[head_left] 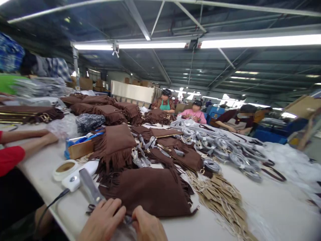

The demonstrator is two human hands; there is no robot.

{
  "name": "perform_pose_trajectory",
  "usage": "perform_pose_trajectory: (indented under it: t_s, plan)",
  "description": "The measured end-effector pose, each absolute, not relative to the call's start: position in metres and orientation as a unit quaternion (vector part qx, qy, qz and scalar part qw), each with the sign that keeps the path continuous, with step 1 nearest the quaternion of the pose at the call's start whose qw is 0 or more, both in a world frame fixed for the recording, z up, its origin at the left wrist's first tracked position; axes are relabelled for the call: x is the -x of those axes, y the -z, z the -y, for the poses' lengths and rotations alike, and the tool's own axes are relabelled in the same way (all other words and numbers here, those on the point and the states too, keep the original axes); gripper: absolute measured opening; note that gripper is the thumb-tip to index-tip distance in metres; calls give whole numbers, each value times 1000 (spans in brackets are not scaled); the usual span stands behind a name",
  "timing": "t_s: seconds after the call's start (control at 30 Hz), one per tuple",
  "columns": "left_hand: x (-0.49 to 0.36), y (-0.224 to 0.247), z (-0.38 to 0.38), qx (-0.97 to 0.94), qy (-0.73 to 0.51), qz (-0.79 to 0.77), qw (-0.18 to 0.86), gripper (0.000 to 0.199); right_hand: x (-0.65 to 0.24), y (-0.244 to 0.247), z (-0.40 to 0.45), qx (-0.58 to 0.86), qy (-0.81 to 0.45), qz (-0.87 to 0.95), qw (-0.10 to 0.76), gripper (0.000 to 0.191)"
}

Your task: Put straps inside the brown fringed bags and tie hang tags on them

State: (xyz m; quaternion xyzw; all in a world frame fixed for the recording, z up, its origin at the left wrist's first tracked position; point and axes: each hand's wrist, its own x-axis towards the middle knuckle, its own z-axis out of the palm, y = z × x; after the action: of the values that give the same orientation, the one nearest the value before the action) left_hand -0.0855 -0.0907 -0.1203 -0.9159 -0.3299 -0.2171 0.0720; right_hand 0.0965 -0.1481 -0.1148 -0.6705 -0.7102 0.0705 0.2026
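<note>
A dark brown fringed bag (pixel 150 190) lies flat on the white table (pixel 195 224) in front of me. At its near left edge, my left hand (pixel 105 216) has its fingers bent over a grey plastic-wrapped strap (pixel 89 185). My right hand (pixel 147 222) is closed beside it at the bag's lower edge, pinching something whose shape is hidden. Clear plastic shows between the two hands. Left of the bag sit a roll of white tape (pixel 65 169) and a white device (pixel 72 181) with a black cable.
More brown fringed bags (pixel 117 144) are piled beyond. Tan tags with strings (pixel 220 197) and grey wrapped straps (pixel 220 150) lie to the right. A person's arms (pixel 37 144) reach in at the left by a blue box (pixel 80 149). Several people sit across the table.
</note>
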Motion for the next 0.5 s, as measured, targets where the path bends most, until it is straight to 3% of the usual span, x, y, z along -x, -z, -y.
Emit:
perform_pose_trajectory:
  t_s: [0.23, 0.37, 0.5]
  plan:
    - [94, 99, 74, 902, 135, 408, 33, 39, -225, 112, 173, 735, -84, 635, 224, 19]
    - [106, 87, 70, 888, 129, 441, 2, 31, -291, 119, 192, 770, -65, 605, 192, 20]
    - [90, 70, 84, 886, 115, 444, -67, 30, -291, 114, 190, 689, 112, 692, 186, 17]
